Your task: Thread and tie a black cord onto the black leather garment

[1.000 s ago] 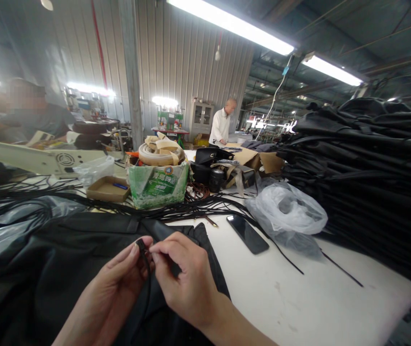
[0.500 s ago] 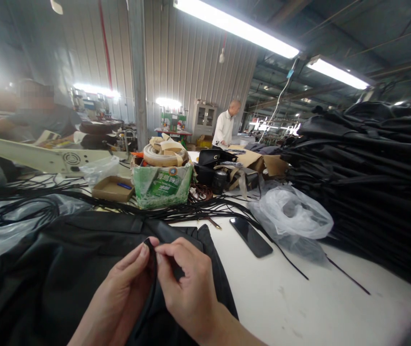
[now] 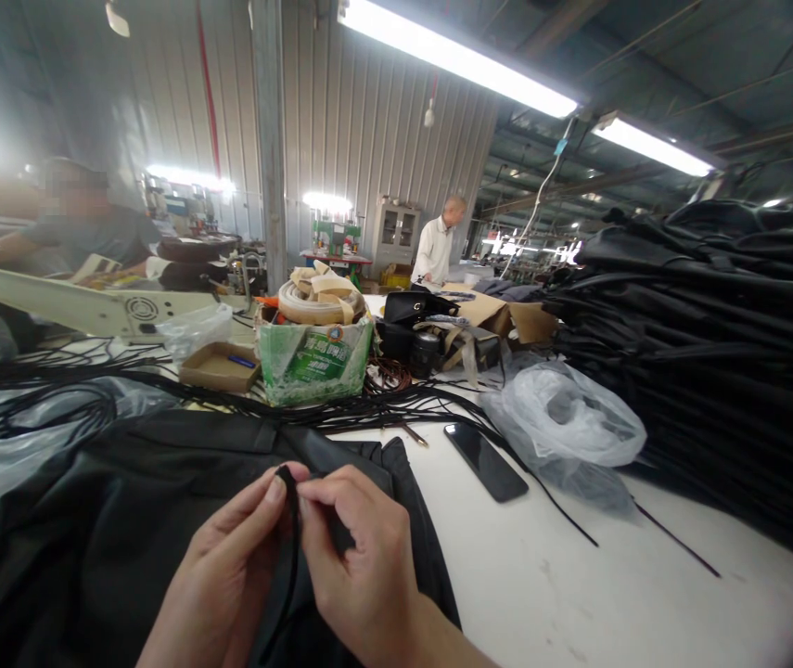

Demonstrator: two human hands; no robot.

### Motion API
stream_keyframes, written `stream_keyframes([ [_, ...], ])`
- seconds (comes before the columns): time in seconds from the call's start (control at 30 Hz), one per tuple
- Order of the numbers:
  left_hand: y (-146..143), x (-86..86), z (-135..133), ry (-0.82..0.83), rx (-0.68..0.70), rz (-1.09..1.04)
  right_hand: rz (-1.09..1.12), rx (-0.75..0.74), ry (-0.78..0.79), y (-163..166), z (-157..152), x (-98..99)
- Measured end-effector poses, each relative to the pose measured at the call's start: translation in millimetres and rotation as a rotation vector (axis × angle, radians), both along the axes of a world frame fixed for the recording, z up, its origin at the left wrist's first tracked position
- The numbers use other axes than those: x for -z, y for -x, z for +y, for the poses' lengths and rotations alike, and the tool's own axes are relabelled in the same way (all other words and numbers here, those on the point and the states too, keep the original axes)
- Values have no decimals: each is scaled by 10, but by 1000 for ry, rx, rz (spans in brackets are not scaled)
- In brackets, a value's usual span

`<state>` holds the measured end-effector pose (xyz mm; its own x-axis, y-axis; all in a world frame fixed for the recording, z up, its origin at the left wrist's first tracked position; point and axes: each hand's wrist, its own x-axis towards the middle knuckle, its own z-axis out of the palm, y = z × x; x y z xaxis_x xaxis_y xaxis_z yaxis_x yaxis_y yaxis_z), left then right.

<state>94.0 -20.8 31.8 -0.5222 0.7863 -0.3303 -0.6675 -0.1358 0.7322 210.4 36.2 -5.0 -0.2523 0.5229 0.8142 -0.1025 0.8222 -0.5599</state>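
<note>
My left hand (image 3: 229, 575) and my right hand (image 3: 361, 566) meet low in the middle of the view, both pinching the top end of a thin black strap (image 3: 289, 547) between thumb and fingers. The strap hangs down between my two hands. Beneath them lies a large piece of black fabric (image 3: 110, 520) spread over the white table (image 3: 577, 575).
A black phone (image 3: 486, 461) lies on the table right of my hands, beside a crumpled clear plastic bag (image 3: 567, 417). A tall stack of black fabric (image 3: 716, 343) fills the right. Behind stand a green box (image 3: 313, 357), a cardboard tray (image 3: 221, 366) and loose black cords (image 3: 396, 404). Two people work farther back.
My hands have stayed together on the strap end, sinking slightly lower in the view as the camera shifted. The strap end is now pinched closer between my fingertips.
</note>
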Motion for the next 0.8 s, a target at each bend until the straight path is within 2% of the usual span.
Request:
stream_keyframes([
  [0.1,18,29,-29,-10,-21,72,-25,3,-58,-16,-2,-10],
  [0.27,25,124,-32,-14,34,176,-39,27,-123,-35,-1,-14],
  [0.43,66,146,-18,-53,43,100,-26,-100,-126,-66,40,-10],
  [0.63,94,165,-12,-46,20,-4,-13,-228,-43,-98,55,-42],
  [0.8,77,99,-24,7,22,-32,49,-229,40,-86,67,-63],
])
